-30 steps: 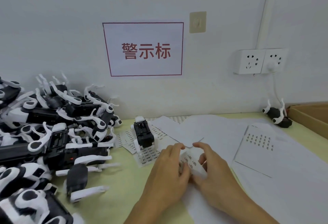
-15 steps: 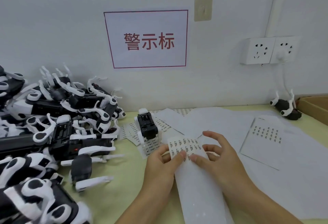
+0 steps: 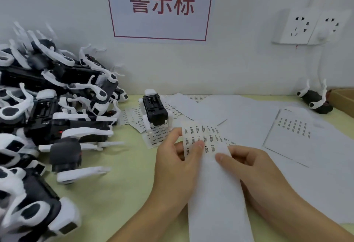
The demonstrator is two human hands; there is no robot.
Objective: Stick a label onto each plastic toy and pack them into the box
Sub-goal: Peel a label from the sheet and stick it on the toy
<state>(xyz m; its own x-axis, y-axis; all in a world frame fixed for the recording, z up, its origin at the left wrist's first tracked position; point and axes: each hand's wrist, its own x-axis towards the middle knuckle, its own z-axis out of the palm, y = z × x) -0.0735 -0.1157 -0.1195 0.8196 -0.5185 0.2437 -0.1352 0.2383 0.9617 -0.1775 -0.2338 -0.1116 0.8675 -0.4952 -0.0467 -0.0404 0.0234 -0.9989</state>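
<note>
**Label sheet held in both hands, toys piled at left**

Near centre: left hand (image 3: 177,161) and right hand (image 3: 254,167) both closed on one label sheet (image 3: 203,138), a long white strip running from the near edge up to a printed far end. Left thumb (image 3: 198,146) pressed on the printed rows, remaining fingers curled behind the sheet. Right thumb (image 3: 223,158) pinching the strip's right edge just below the labels, other fingers folded narrow underneath.

Just beyond the sheet, a single toy (image 3: 154,110), black body with white legs, standing on loose label strips (image 3: 151,138) spread on the pale green table (image 3: 115,184).

At left, a tall pile of toys (image 3: 47,107), black and white, stacked against the wall and spilling toward the near edge.

At right, blank white paper sheets (image 3: 249,115) overlapping across the table, one sheet with printed labels (image 3: 293,126) lying on top. Far right, another toy (image 3: 316,99) lying on its back, legs up, just beside the brown box (image 3: 344,99), only a corner of it in view.

On the wall, a red-bordered sign (image 3: 161,5) and a double socket (image 3: 310,28).
</note>
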